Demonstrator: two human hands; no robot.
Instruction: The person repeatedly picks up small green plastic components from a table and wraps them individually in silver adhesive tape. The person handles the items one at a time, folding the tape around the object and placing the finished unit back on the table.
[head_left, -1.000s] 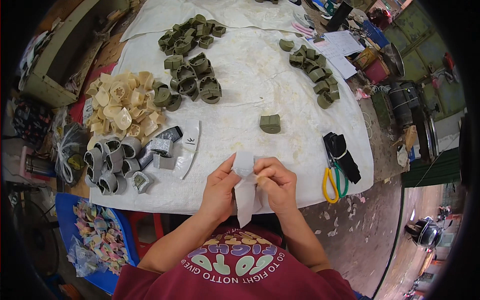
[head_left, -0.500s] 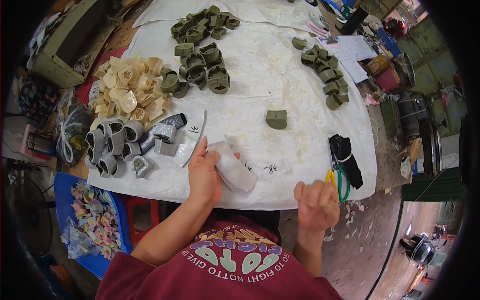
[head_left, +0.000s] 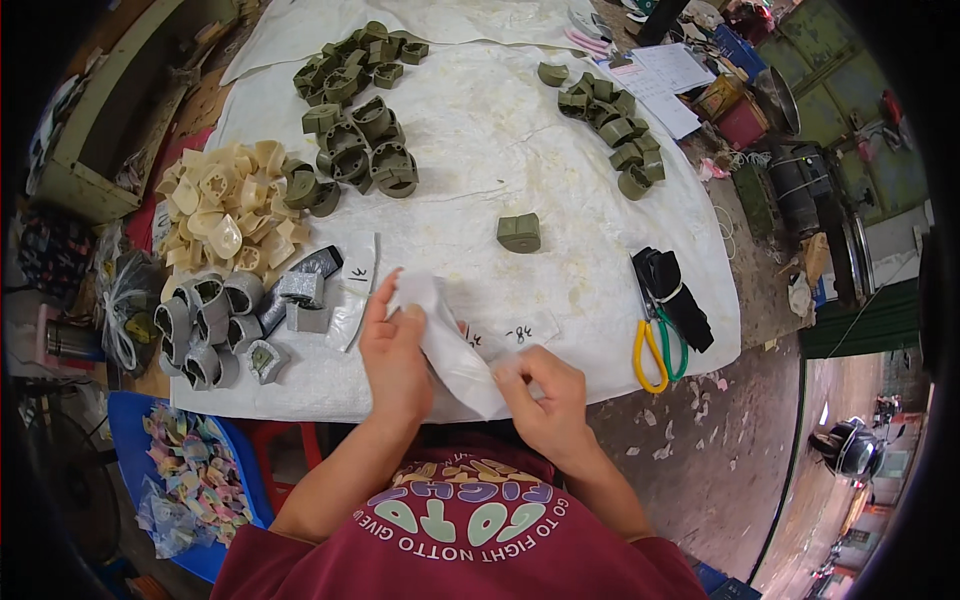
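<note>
Work in hand: a white sheet piece (head_left: 455, 350) is held between both hands over the near edge of the table (head_left: 560, 200), just above the white cover.
Left hand (head_left: 395, 355): fingers closed on the upper left end of the sheet piece, thumb on top.
Right hand (head_left: 540, 395): fingers pinched shut on the lower right end of the same piece.
Position of the piece: slanted from upper left to lower right, lifted off the table, close to the person's chest.
Nearby, left: a curved white strip (head_left: 355, 290) lies flat beside grey shaped parts (head_left: 215, 325); cream shaped parts (head_left: 225, 205) are heaped behind them.
Nearby, centre: one single olive part (head_left: 519, 232) sits alone, well apart from the hands; larger olive heaps (head_left: 360, 130) lie farther back and at the right (head_left: 610, 120).
Nearby, right: scissors with yellow and green handles (head_left: 655, 345) rest near the table's edge, beside a black bundle (head_left: 675, 295).
Method, judged: keep both pinches near the ends so the piece stays taut and does not crease; work over the table so that a slip lands on the cover.
Caution, judged: the marked paper slips (head_left: 500, 335) under the hands are loose and could be swept off.
</note>
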